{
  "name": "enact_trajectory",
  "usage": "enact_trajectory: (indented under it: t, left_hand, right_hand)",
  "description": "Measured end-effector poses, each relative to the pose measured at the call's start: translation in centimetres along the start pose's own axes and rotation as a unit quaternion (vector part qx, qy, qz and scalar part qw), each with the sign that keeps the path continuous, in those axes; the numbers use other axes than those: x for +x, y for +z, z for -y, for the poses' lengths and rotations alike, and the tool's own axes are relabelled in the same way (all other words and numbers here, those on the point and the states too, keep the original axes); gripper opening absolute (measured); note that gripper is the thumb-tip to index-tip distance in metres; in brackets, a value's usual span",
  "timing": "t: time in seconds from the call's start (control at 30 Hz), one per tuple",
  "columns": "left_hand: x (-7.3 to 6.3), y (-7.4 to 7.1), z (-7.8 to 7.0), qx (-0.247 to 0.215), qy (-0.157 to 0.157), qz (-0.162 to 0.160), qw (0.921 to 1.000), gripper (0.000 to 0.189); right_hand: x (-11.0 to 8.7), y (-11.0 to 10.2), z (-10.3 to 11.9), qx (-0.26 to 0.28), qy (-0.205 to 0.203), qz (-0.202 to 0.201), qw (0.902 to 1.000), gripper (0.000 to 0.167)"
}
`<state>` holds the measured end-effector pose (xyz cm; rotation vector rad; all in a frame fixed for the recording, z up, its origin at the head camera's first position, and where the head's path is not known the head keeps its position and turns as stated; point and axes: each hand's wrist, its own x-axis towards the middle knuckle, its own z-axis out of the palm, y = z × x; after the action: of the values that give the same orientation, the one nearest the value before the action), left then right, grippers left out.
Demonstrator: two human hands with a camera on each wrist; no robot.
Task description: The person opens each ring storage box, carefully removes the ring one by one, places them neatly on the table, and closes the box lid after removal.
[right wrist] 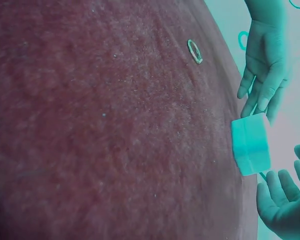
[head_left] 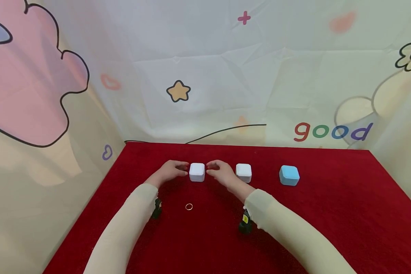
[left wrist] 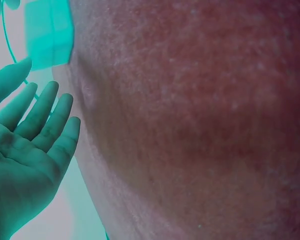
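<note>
A small white box [head_left: 196,172] with rounded corners stands on the red cloth between the two hands. On its left side my left hand [head_left: 169,171] is held with fingers extended toward it, a narrow gap showing between fingertips and box. From the other side my right hand [head_left: 223,174] reaches in the same way, also just short of the box. A seam runs around the box [right wrist: 251,145] in the right wrist view. Relaxed, slightly bent fingers show on the left hand [left wrist: 30,142] in the left wrist view. Nearer the person, a thin ring [head_left: 189,209] lies on the cloth.
A second white box [head_left: 243,172] stands just behind the right wrist, and a light blue box [head_left: 289,175] farther right. Red cloth [head_left: 346,213] covers the table. A printed curtain [head_left: 205,91] hangs along the back and sides.
</note>
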<state>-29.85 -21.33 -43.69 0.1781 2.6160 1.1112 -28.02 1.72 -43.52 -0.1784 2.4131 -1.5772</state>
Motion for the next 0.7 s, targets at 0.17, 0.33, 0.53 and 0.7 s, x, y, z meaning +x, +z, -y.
enact_trajectory:
  t: [0.17,0.33,0.53,0.7]
  left_hand:
    - [-0.5,-0.5,-0.3,0.008,0.004,-0.011,0.9999,0.045]
    - [-0.9,-0.9,-0.5,0.007,0.007,-0.019,0.9998,0.044]
    - [-1.6,-1.3,-0.9,-0.001,0.012,-0.019,0.9997,0.043]
    - [-2.4,-1.8,-1.4,-0.005,0.016,-0.022,0.9996,0.044]
  right_hand:
    - [-0.5,-0.7,-0.2,0.011,0.0,0.005,0.9999,0.035]
    - [-1.0,-1.5,-0.6,0.012,-0.01,0.012,0.9998,0.035]
    - [-1.6,-2.6,-1.0,0.013,-0.011,0.019,0.9997,0.033]
    - [-2.0,-3.4,-1.5,0.009,-0.005,0.022,0.9997,0.033]
